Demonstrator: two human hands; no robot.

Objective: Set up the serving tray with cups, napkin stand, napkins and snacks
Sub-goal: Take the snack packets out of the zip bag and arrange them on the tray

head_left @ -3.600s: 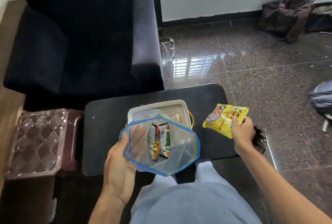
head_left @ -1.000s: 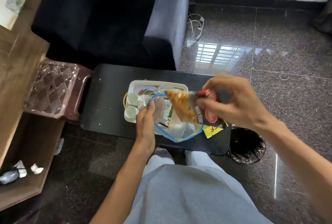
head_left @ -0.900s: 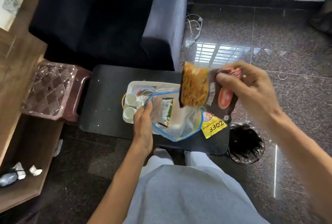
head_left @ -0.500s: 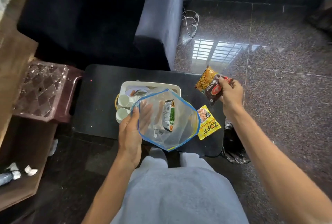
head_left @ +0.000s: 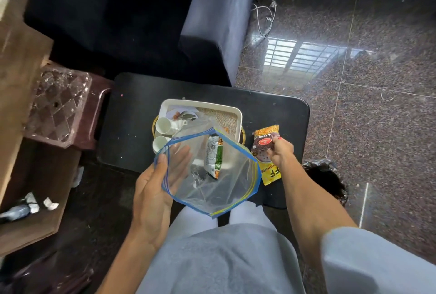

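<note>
My left hand [head_left: 154,189] holds a clear zip bag [head_left: 212,173] with a blue rim open above the near table edge; a green and white snack packet [head_left: 214,156] is inside it. My right hand [head_left: 280,152] grips a brown and orange mixture packet [head_left: 263,139] low over the black table [head_left: 132,126], right of the tray. A yellow snack packet [head_left: 271,173] lies on the table partly under that hand. The white serving tray [head_left: 237,116] holds two white cups [head_left: 162,125] and a plate; the bag hides its near half.
A dark armchair [head_left: 212,22] stands behind the table. A clear diamond-patterned box [head_left: 56,104] rests on a maroon stool at the left. A black bin bag [head_left: 325,175] sits on the granite floor right of the table. A wooden shelf [head_left: 30,227] holds wrappers.
My right hand pulled the mixture packet out of the bag, swung it right and lowered it toward the table beside the yellow packet. My left hand kept holding the bag open.
</note>
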